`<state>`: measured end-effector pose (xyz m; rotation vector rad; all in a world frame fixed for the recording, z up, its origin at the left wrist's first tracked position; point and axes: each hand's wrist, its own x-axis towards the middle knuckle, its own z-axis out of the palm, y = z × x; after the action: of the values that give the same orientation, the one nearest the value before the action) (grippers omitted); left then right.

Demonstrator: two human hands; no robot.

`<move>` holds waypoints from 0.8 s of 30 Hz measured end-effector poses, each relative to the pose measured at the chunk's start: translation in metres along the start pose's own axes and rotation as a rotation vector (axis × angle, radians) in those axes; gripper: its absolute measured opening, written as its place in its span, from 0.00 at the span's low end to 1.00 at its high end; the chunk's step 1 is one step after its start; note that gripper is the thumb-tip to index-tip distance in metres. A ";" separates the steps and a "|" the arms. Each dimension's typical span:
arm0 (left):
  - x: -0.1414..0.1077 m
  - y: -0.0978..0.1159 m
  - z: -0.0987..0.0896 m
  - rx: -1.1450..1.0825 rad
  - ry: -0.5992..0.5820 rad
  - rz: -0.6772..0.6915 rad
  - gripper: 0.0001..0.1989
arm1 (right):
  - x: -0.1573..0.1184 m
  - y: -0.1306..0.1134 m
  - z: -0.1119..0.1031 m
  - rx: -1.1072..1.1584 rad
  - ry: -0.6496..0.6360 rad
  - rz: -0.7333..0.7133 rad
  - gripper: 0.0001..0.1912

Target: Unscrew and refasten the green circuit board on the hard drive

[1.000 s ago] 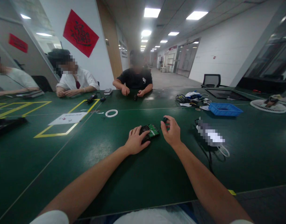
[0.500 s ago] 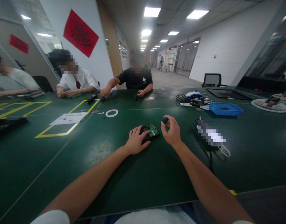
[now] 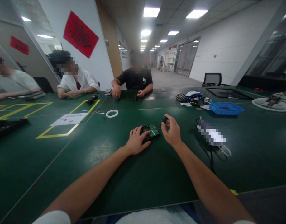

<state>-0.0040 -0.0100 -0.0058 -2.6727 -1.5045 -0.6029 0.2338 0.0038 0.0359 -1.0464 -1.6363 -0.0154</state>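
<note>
- A black device with a green circuit board [image 3: 154, 131] is being held down on the green table [image 3: 124, 186], and serves as the landmark here.
- By the left hand [image 3: 138, 140], the device's left end is being gripped, with fingers laid across its top and the thumb set along the near edge.
- By the right hand [image 3: 172, 131], just right of the device, a small dark tool [image 3: 164, 119] is being pinched between thumb and fingertips.
- The tool is being held slightly above the device's right end; whether its tip is being pressed against anything cannot be told.
- Right of the device, a pixelated item [image 3: 212, 134] is being trailed by cords.
- Beyond the device, to the right, a blue tray [image 3: 226, 109] is being flanked by a cable pile [image 3: 192, 97].
- Beyond the device, to the left, a white ring [image 3: 112, 113] and a printed sheet [image 3: 69, 119] are lying.
- Straight beyond the device, small dark objects are being handled by a co-worker in a dark shirt [image 3: 137, 79].
</note>
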 end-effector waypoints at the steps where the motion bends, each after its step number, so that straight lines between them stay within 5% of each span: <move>1: 0.000 0.000 0.000 0.003 -0.001 0.001 0.32 | 0.000 0.001 0.001 0.004 0.001 0.001 0.24; 24: -0.001 0.000 -0.002 -0.016 -0.004 -0.003 0.32 | 0.002 0.000 -0.003 -0.054 0.003 0.004 0.24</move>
<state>-0.0048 -0.0112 -0.0042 -2.6857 -1.5116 -0.6133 0.2361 0.0037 0.0380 -1.0903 -1.6390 -0.0588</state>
